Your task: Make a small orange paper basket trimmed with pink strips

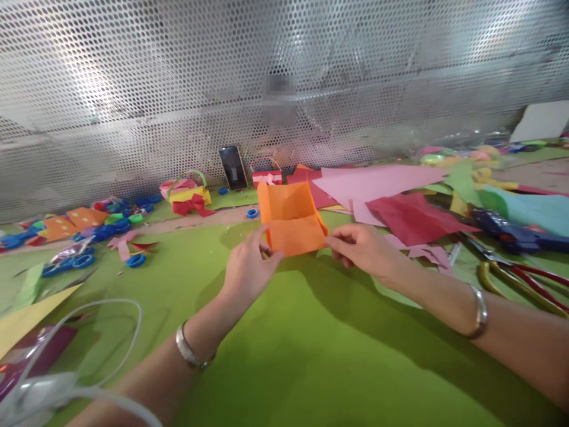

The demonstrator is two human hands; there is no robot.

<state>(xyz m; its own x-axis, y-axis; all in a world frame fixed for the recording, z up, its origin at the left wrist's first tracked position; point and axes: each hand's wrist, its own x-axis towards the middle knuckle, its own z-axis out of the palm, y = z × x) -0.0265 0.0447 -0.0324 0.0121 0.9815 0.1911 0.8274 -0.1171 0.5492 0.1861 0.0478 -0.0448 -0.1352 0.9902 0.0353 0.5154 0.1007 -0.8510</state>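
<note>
An orange folded paper box [297, 236] with an open top stands in front of me over the green work surface [284, 350]. Its near left corner is pinched by my left hand [251, 264], thumb on the front wall and fingers partly hidden behind the side. My right hand [358, 246] grips the near right corner between thumb and forefinger. Both hands are closed on the paper. Behind the box sits a small red paper basket [267, 177] with a pink bow. To its left is a yellow paper basket [190, 197] with a green handle and red bow.
A phone [233, 167] leans against the perforated metal panel [178, 77]. Pink paper [377, 181] and red paper [418, 216] lie right, near scissors [502, 261] and a dark blue glue gun [511, 228]. A white cable [138, 332] loops at lower left beside a purple power strip [42, 356].
</note>
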